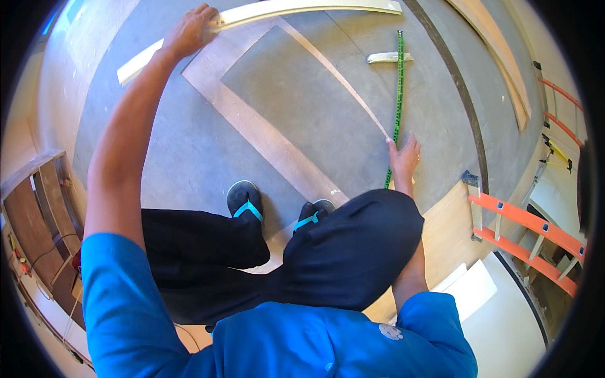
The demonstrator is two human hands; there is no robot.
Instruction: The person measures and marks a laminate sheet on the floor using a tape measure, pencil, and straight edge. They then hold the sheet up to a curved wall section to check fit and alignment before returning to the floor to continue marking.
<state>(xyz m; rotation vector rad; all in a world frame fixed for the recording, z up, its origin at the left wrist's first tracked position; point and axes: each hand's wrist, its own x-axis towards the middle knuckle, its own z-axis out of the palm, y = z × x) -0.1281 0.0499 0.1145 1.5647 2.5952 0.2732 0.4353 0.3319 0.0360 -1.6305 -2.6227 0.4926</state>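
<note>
At the upper left, my left hand [192,31] is closed around a long white trim strip [302,7] that bends across the top of the view. My right hand [405,157] is low over the floor in front of my right knee, its thumb and fingers closed at the edge of a green tape measure [399,88]. The blade runs from beside my knee away across the floor; its near end is hidden by my leg. Under the blade's far part lies a white utility knife [381,57]. A narrow pale strip [334,72] reaches my right thumb; whether I hold it is unclear.
The grey floor [296,88] has a tan band [265,135] and a dark curved line [457,82]. An orange ladder [529,227] lies at right, near white panels [476,293]. Long boards [498,50] are at upper right; a wooden frame [50,214] stands at left.
</note>
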